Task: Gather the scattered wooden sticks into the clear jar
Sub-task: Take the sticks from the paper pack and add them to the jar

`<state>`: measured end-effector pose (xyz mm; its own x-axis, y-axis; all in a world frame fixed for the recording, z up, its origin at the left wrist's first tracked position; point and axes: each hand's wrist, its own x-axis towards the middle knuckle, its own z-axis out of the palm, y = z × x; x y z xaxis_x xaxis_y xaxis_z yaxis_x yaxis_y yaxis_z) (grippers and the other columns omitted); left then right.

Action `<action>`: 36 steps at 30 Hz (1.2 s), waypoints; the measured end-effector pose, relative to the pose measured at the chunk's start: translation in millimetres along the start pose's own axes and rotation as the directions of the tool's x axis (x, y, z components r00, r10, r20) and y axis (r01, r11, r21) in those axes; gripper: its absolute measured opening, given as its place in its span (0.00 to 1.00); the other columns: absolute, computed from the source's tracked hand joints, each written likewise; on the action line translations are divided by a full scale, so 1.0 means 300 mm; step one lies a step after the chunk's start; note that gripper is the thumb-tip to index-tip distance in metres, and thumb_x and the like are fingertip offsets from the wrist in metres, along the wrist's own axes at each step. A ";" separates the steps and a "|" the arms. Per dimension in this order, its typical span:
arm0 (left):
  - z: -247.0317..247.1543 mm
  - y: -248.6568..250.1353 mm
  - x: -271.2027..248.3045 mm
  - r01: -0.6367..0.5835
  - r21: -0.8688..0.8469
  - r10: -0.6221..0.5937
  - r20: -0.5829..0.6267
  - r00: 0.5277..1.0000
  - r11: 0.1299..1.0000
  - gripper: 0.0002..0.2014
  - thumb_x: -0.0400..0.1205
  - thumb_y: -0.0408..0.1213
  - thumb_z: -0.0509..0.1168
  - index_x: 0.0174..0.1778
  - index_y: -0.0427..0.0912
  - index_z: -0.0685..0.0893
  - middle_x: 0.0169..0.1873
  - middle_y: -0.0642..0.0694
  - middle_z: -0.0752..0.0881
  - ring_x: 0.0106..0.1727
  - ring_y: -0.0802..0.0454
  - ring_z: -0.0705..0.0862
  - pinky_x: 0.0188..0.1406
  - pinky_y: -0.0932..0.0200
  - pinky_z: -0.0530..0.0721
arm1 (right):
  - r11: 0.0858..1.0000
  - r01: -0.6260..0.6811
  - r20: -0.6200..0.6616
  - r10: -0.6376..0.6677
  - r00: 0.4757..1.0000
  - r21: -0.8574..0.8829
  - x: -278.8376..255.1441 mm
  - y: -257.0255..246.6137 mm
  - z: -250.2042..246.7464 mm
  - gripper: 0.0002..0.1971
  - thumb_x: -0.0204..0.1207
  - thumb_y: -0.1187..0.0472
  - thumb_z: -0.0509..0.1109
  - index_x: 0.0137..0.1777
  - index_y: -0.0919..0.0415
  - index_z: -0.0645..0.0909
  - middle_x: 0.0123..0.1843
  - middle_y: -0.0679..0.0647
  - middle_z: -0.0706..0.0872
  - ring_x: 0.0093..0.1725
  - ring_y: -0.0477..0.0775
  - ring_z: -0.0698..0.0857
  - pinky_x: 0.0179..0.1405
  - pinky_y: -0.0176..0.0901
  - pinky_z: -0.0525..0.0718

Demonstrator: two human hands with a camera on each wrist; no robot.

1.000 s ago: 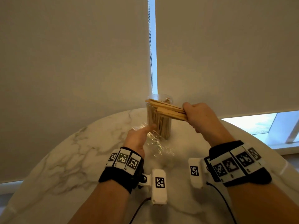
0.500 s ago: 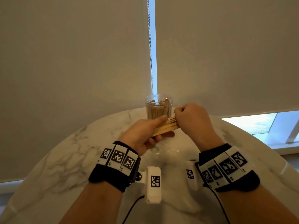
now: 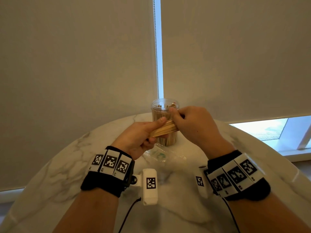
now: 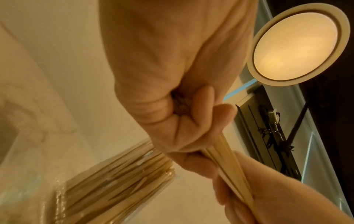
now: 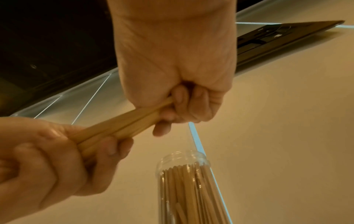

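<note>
Both hands clamp one bundle of wooden sticks (image 3: 165,128): left hand (image 3: 139,138) on its left end, right hand (image 3: 191,125) on its right. Bundle sits slightly tilted, just in front of the clear jar (image 3: 164,115). Jar is upright at the marble table's (image 3: 55,167) far edge, packed with sticks.

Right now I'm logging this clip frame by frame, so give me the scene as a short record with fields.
surface: marble table
clear jar: upright, open-topped, sticks standing inside
bundle of sticks: held in the air in front of the jar, tilted
left hand: grips the bundle's near end
right hand: grips the bundle's far end
plastic wrap: lying on the table before the jar
</note>
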<state>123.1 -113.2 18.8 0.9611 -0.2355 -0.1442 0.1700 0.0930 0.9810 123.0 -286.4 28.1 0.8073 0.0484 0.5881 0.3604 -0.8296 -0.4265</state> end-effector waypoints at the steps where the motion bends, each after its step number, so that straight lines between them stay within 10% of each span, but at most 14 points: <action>1: 0.004 0.002 0.001 0.002 -0.020 -0.003 -0.024 1.000 1.000 0.15 0.82 0.46 0.71 0.51 0.36 0.87 0.38 0.40 0.86 0.18 0.60 0.69 0.11 0.71 0.64 | 1.000 -0.025 -0.016 0.025 1.000 -0.013 0.001 -0.003 0.001 0.28 0.85 0.45 0.58 0.28 0.58 0.84 0.21 0.52 0.78 0.23 0.50 0.77 0.26 0.47 0.75; 6: 0.037 0.017 -0.005 -0.144 -0.005 0.142 -0.119 0.983 0.990 0.16 0.83 0.51 0.69 0.47 0.40 0.86 0.34 0.44 0.84 0.23 0.57 0.75 0.15 0.68 0.71 | 0.971 -0.228 0.024 0.227 0.974 0.066 0.008 0.014 -0.001 0.25 0.81 0.51 0.60 0.28 0.66 0.83 0.21 0.54 0.75 0.23 0.51 0.72 0.26 0.45 0.71; 15: 0.005 0.038 -0.030 -0.303 0.528 0.397 -0.072 0.915 0.794 0.22 0.80 0.62 0.68 0.37 0.47 0.94 0.32 0.37 0.90 0.19 0.54 0.72 0.20 0.62 0.71 | 0.883 -0.401 0.197 0.359 0.912 0.245 0.000 -0.014 -0.015 0.22 0.82 0.51 0.62 0.30 0.60 0.84 0.12 0.44 0.75 0.20 0.45 0.75 0.26 0.39 0.74; 25: -0.051 0.055 -0.028 -0.243 0.192 0.286 -0.242 0.927 0.951 0.16 0.82 0.47 0.72 0.39 0.35 0.89 0.27 0.41 0.83 0.18 0.56 0.68 0.14 0.66 0.65 | 0.984 0.161 -0.039 -0.158 0.987 0.077 -0.021 -0.089 -0.004 0.24 0.88 0.41 0.55 0.32 0.49 0.79 0.31 0.49 0.79 0.32 0.48 0.78 0.30 0.44 0.74; 36: -0.009 0.033 -0.020 -0.297 0.099 0.312 -0.218 0.925 0.950 0.17 0.77 0.48 0.76 0.40 0.34 0.88 0.26 0.46 0.81 0.21 0.56 0.75 0.16 0.67 0.72 | 0.980 0.111 -0.062 -0.122 0.991 -0.164 -0.012 -0.069 0.013 0.34 0.84 0.30 0.47 0.42 0.47 0.91 0.24 0.49 0.81 0.26 0.48 0.79 0.26 0.43 0.73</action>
<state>119.8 -108.2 29.1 0.9892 0.0227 0.1447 -0.1459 0.0626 0.9873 114.3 -267.3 32.2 0.7270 0.1148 0.6770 0.3660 -0.8990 -0.2405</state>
